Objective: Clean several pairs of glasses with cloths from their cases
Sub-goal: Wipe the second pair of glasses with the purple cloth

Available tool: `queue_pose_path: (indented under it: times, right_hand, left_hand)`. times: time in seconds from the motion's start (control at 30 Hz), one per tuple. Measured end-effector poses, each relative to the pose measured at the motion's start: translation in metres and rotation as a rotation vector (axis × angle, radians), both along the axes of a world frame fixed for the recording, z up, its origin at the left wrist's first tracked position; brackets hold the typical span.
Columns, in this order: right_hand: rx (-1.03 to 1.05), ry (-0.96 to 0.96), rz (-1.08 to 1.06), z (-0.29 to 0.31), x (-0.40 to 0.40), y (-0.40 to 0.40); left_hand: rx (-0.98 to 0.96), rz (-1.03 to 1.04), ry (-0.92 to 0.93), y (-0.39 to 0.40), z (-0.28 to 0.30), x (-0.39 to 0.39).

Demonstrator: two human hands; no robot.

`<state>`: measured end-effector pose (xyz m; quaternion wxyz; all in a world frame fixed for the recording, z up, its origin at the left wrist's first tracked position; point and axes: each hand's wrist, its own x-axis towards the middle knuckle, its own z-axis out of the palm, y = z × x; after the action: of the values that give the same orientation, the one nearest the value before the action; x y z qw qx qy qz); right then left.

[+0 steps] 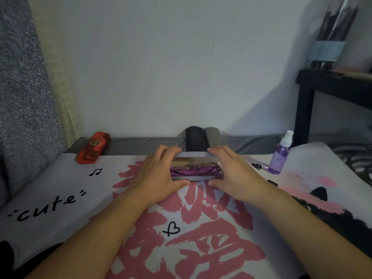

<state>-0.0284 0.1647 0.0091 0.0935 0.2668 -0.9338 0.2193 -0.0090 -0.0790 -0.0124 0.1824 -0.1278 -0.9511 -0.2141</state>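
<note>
Both hands, left [159, 176] & right [233, 174], grip the open case [196, 158] w/ curled fingers (purple cloth [191, 171] inside).

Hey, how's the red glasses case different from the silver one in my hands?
The red case is closed; the silver case is open, showing glasses on purple lining. The red case lies untouched at the far left; the silver case is gripped by the left hand and right hand. Both rest on the printed cloth.
</note>
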Motion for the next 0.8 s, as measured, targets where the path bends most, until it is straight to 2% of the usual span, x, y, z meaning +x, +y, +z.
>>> queue_pose_path:
  times: [0.17, 0.33, 0.47, 0.57, 0.67, 0.73, 0.8]
  right_hand:
    - [0.088, 0.000, 0.054, -0.001, 0.006, -0.001]
    - [0.063, 0.024, 0.043, 0.001, 0.008, -0.002]
    - [-0.016, 0.141, -0.043, -0.013, 0.008, -0.010]
    - [-0.153, 0.270, -0.121, -0.022, 0.010, -0.036]
    - [-0.180, 0.345, -0.042, -0.025, 0.008, -0.070]
    - [-0.178, 0.343, -0.003, -0.026, 0.004, -0.084]
    - [-0.161, 0.336, -0.002, -0.028, 0.000, -0.088]
  left_hand:
    - [-0.087, -0.060, 0.084, -0.002, -0.003, 0.001]
    - [0.004, -0.118, -0.051, -0.002, -0.004, 0.004]
    - [-0.031, -0.106, -0.113, 0.002, 0.000, 0.012]
    - [-0.107, 0.061, 0.013, -0.002, 0.003, 0.016]
    - [0.011, 0.303, 0.053, -0.017, 0.009, 0.023]
    - [0.122, 0.378, 0.044, -0.033, 0.012, 0.030]
    - [0.144, 0.461, 0.053, -0.049, 0.014, 0.033]
